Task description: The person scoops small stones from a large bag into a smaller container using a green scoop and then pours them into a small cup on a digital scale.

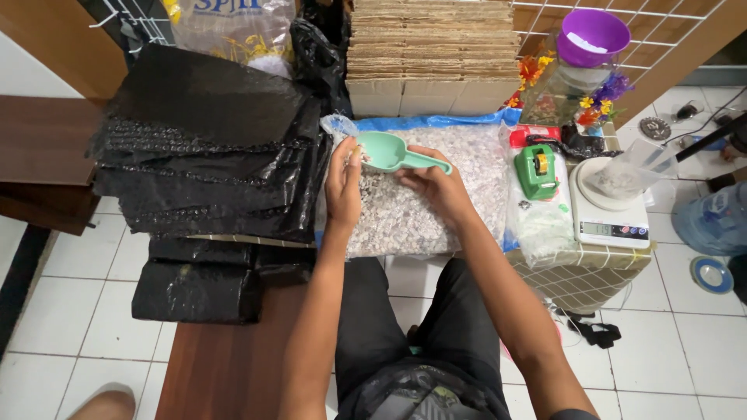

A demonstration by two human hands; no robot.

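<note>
My right hand (434,183) grips the handle of a mint-green plastic scoop (391,152), held level over a wide open sack of small white and grey gravel (412,218). My left hand (343,180) pinches the mouth of a small clear plastic bag (339,127) right at the scoop's bowl. Both hands hover just above the gravel, close together. The sack has a blue rim (436,121) and lies in front of my knees.
Stacks of black plastic bags (210,148) lie at the left. Flattened cardboard (433,35) stands behind. At the right sit a white digital scale with a clear bag (611,210), a green tape dispenser (536,171), a purple bowl (593,35) and a water jug (712,218).
</note>
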